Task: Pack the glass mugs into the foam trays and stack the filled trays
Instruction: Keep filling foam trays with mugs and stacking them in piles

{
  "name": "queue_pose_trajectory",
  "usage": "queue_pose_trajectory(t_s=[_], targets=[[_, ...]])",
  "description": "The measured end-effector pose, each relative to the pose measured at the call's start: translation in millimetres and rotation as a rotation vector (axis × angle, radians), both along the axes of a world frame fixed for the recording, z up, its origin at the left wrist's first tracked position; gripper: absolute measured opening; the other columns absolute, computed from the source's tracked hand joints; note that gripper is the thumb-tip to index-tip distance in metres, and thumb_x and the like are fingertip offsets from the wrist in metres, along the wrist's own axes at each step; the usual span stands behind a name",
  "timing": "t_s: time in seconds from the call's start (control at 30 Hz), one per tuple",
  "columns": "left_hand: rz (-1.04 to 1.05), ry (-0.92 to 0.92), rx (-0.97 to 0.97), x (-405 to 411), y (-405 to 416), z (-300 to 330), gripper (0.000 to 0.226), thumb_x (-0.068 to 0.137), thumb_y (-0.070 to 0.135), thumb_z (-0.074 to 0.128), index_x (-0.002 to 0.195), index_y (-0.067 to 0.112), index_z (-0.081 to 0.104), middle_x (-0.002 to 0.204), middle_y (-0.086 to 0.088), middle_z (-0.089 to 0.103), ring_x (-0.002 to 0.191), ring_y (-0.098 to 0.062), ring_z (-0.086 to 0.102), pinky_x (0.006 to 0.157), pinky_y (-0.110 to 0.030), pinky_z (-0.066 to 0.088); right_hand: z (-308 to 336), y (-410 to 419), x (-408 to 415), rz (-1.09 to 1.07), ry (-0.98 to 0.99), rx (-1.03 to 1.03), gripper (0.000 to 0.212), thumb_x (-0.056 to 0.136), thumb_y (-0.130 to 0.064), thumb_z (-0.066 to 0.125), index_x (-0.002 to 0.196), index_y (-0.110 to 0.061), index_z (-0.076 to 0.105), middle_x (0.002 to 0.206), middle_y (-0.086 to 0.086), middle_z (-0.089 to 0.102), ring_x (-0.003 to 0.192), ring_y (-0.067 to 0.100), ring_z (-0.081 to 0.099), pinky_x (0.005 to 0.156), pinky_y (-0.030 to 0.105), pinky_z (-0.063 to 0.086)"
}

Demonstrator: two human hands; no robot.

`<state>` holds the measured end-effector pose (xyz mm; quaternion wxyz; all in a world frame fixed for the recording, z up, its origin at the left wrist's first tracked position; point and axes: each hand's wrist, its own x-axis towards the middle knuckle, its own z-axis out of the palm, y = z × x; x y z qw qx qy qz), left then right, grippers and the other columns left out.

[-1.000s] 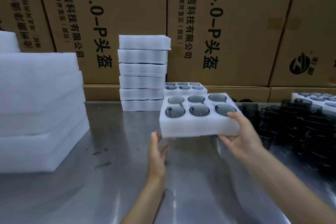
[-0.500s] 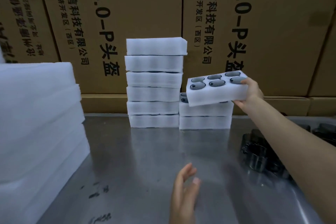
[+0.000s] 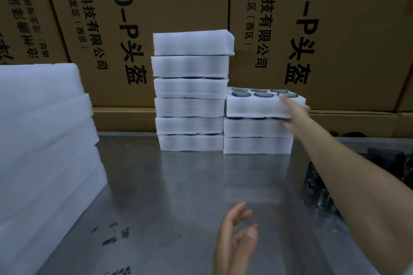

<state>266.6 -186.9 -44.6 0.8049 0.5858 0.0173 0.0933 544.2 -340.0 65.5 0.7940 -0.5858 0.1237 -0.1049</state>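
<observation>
A white foam tray filled with several dark glass mugs lies on top of a short stack of two filled trays at the back of the steel table. My right hand grips its right end, thumb on top and fingers underneath. A taller stack of several filled trays stands just to the left, touching the short stack. My left hand hovers low over the table's near side, fingers relaxed, holding nothing.
A big pile of empty white foam sheets fills the left side. Loose dark glass mugs crowd the table's right edge, partly behind my right arm. Large cardboard boxes wall off the back. The steel table shows in the middle.
My right hand carried the filled tray from the table's middle up and back, and set it down level on the short stack. My left hand let go and dropped toward me.
</observation>
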Motion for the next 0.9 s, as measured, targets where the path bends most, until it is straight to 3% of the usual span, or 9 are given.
queue_pose_trajectory(t_s=[0.1, 0.2, 0.37, 0.53, 0.63, 0.73, 0.9], targets=[[-0.003, -0.01, -0.001, -1, -2, 1, 0.049, 0.055, 0.02, 0.047, 0.104, 0.022, 0.053, 0.099, 0.008, 0.061, 0.069, -0.001, 0.065, 0.06, -0.006, 0.043, -7, -8, 3, 0.109, 0.012, -0.214, 0.097, 0.068, -0.035, 0.083, 0.138, -0.02, 0.018, 0.139, 0.006, 0.039, 0.126, 0.025, 0.043, 0.102, 0.042, 0.043], [0.017, -0.024, -0.007, -2, -3, 1, 0.047, 0.056, 0.019, 0.047, 0.102, 0.022, 0.053, 0.098, 0.006, 0.062, 0.075, -0.006, 0.062, 0.06, -0.007, 0.041, -7, -6, 6, 0.064, 0.036, -0.406, 0.103, 0.072, -0.036, 0.081, 0.143, -0.017, 0.009, 0.148, 0.008, 0.028, 0.132, 0.026, 0.036, 0.101, 0.04, 0.044], [0.023, -0.026, 0.022, -4, -4, 2, 0.045, 0.056, 0.02, 0.048, 0.101, 0.024, 0.054, 0.099, 0.007, 0.062, 0.063, 0.002, 0.062, 0.06, -0.009, 0.041, -4, 3, 10, -0.049, 0.082, -0.566, 0.105, 0.07, -0.043, 0.079, 0.143, -0.011, 0.012, 0.148, 0.01, 0.026, 0.134, 0.03, 0.031, 0.108, 0.047, 0.036], [0.02, -0.01, 0.051, -5, -3, 4, 0.047, 0.055, 0.021, 0.048, 0.102, 0.024, 0.054, 0.1, 0.008, 0.062, 0.065, 0.001, 0.062, 0.062, -0.009, 0.042, -3, -4, 10, 0.0, 0.097, -0.588, 0.104, 0.072, -0.042, 0.079, 0.144, -0.013, 0.009, 0.148, 0.011, 0.027, 0.133, 0.032, 0.034, 0.104, 0.047, 0.04], [0.025, -0.005, 0.057, -7, -2, 4, 0.048, 0.056, 0.021, 0.048, 0.103, 0.025, 0.054, 0.102, 0.009, 0.062, 0.074, -0.003, 0.062, 0.064, -0.008, 0.042, -1, -5, 6, 0.023, 0.079, -0.443, 0.101, 0.073, -0.048, 0.076, 0.144, -0.018, 0.01, 0.147, 0.007, 0.028, 0.132, 0.028, 0.035, 0.101, 0.046, 0.042], [0.027, -0.001, 0.06, -7, -2, 5, 0.049, 0.056, 0.021, 0.048, 0.104, 0.025, 0.054, 0.102, 0.009, 0.062, 0.077, -0.004, 0.063, 0.066, -0.007, 0.043, 0, -1, 4, -0.018, 0.052, -0.296, 0.082, 0.082, -0.056, 0.062, 0.141, -0.02, 0.018, 0.143, 0.004, 0.034, 0.124, 0.023, 0.039, 0.097, 0.045, 0.041], [0.045, -0.019, 0.086, -9, -3, 6, 0.047, 0.056, 0.023, 0.048, 0.102, 0.027, 0.055, 0.102, 0.01, 0.062, 0.081, -0.008, 0.061, 0.063, -0.008, 0.041, -7, 5, 6, -0.118, 0.015, -0.341, 0.076, 0.085, -0.056, 0.055, 0.143, -0.019, 0.021, 0.144, 0.003, 0.033, 0.128, 0.026, 0.039, 0.105, 0.046, 0.036]])
